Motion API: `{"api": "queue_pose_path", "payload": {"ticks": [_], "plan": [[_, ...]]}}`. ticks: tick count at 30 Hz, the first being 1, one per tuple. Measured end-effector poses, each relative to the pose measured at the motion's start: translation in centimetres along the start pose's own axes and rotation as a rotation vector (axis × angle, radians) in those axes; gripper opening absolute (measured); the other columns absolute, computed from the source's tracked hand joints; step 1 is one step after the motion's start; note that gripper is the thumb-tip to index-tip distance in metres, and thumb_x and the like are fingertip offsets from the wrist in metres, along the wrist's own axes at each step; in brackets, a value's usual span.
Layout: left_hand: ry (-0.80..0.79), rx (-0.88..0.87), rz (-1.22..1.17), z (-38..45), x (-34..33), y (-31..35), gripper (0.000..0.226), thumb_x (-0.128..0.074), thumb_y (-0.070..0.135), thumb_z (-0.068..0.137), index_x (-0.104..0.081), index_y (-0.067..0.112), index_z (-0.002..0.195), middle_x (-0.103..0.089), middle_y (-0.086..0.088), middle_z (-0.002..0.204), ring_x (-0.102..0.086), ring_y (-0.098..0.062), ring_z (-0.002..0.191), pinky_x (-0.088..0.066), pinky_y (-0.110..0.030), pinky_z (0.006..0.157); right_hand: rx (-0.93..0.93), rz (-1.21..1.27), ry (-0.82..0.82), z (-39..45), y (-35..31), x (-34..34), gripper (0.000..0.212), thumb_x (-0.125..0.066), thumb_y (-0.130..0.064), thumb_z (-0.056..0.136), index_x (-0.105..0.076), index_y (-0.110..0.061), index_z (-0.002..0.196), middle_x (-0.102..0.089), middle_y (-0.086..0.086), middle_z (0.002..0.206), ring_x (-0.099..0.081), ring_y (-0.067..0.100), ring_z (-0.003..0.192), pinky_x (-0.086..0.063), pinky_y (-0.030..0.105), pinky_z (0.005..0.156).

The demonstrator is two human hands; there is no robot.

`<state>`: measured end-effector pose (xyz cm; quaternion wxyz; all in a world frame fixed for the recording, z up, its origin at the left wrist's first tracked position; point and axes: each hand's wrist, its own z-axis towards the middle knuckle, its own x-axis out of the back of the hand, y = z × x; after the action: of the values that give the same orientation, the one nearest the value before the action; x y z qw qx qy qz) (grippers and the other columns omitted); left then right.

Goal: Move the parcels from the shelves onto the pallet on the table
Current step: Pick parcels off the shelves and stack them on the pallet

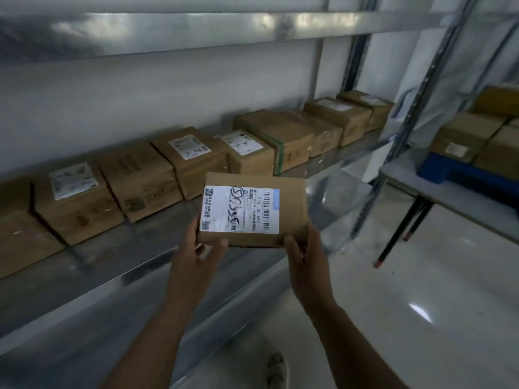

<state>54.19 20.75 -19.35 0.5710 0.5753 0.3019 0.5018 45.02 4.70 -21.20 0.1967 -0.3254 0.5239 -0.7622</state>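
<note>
I hold a small flat cardboard parcel [289, 209] with a white shipping label facing me, in front of the metal shelf [118, 248]. My left hand [196, 248] grips its lower left corner and my right hand [304, 249] grips its lower right corner. Several more cardboard parcels [146, 178] stand in a row along the back of the shelf. At the far right a blue pallet [449, 169] lies on a grey table [438, 189] and carries several parcels [466, 136].
A second shelf board [196, 32] runs overhead. Slotted metal uprights [415, 108] stand between the shelf and the table. The table's dark legs [398, 234] reach down to a glossy white floor [407, 304]. My shoe [276, 369] shows at the bottom.
</note>
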Motion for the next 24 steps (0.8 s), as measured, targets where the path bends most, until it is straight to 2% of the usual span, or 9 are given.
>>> {"api": "queue_pose_path", "payload": {"ticks": [2,5,9,13,16,18,20,24], "plan": [[-0.05,0.02,-0.007,2.1,-3.1,-0.3,0.07,-0.062,0.051,0.067,-0.046,0.032,0.133,-0.059,0.011,0.124,-0.056,-0.01,0.115,-0.045,-0.038,0.099,-0.028,-0.034,0.047,1.9,1.3,2.1,0.064,-0.044,-0.054,0.084,-0.037,-0.022,0.138,-0.059,-0.002,0.12,-0.057,0.01,0.105,-0.05,0.032,0.084],[-0.149,0.007,-0.004,5.5,-7.9,-0.2,0.071,-0.06,0.061,0.065,-0.048,0.032,0.13,-0.059,0.008,0.125,-0.054,-0.013,0.117,-0.045,-0.046,0.1,-0.048,-0.06,0.12,5.4,3.0,5.3,0.067,-0.043,-0.059,0.084,-0.035,-0.025,0.141,-0.057,-0.003,0.126,-0.056,0.013,0.112,-0.049,0.035,0.09],[-0.234,-0.034,-0.006,10.6,-14.3,1.0,0.076,-0.057,0.064,0.063,-0.045,0.033,0.131,-0.056,0.005,0.13,-0.053,-0.014,0.12,-0.045,-0.045,0.1,-0.098,-0.081,0.194,10.8,5.0,9.3,0.049,-0.051,-0.034,0.095,-0.035,-0.024,0.141,-0.056,-0.003,0.126,-0.055,0.013,0.109,-0.044,0.028,0.085],[-0.34,-0.077,-0.038,15.1,-20.3,2.6,0.059,-0.054,0.065,0.064,-0.039,0.058,0.121,-0.054,0.011,0.13,-0.051,-0.009,0.12,-0.044,-0.036,0.098,-0.142,-0.126,0.256,16.0,6.5,13.1,0.045,-0.046,-0.035,0.096,-0.035,-0.027,0.139,-0.059,0.0,0.123,-0.059,0.018,0.103,-0.045,0.023,0.076],[-0.423,-0.103,-0.051,18.3,-24.5,3.4,0.056,-0.052,0.068,0.065,-0.035,0.065,0.117,-0.051,0.025,0.127,-0.048,-0.001,0.119,-0.042,-0.037,0.1,-0.161,-0.155,0.328,19.4,7.7,15.5,0.046,-0.045,-0.038,0.096,-0.032,-0.032,0.139,-0.059,-0.002,0.123,-0.059,0.018,0.104,-0.051,0.034,0.084],[-0.463,-0.141,-0.059,20.1,-27.2,3.8,0.057,-0.054,0.068,0.068,-0.034,0.065,0.121,-0.049,0.024,0.13,-0.046,0.0,0.121,-0.042,-0.041,0.102,-0.174,-0.15,0.372,21.1,8.4,17.0,0.047,-0.046,-0.042,0.096,-0.031,-0.035,0.14,-0.058,-0.004,0.123,-0.06,0.019,0.104,-0.052,0.041,0.086],[-0.507,-0.152,-0.076,21.5,-29.9,4.3,0.06,-0.055,0.067,0.068,-0.033,0.063,0.124,-0.048,0.016,0.136,-0.046,-0.006,0.124,-0.044,-0.044,0.102,-0.182,-0.152,0.407,22.5,9.2,18.7,0.05,-0.045,-0.049,0.093,-0.031,-0.035,0.139,-0.059,-0.004,0.122,-0.061,0.019,0.101,-0.052,0.034,0.081],[-0.584,-0.178,-0.1,23.1,-35.7,5.3,0.075,-0.056,0.063,0.068,-0.037,0.041,0.137,-0.053,0.011,0.134,-0.051,-0.006,0.121,-0.046,-0.041,0.101,-0.214,-0.147,0.485,24.4,10.8,22.7,0.048,-0.046,-0.033,0.097,-0.033,-0.026,0.142,-0.055,-0.01,0.127,-0.054,0.008,0.109,-0.043,0.015,0.079]]}}
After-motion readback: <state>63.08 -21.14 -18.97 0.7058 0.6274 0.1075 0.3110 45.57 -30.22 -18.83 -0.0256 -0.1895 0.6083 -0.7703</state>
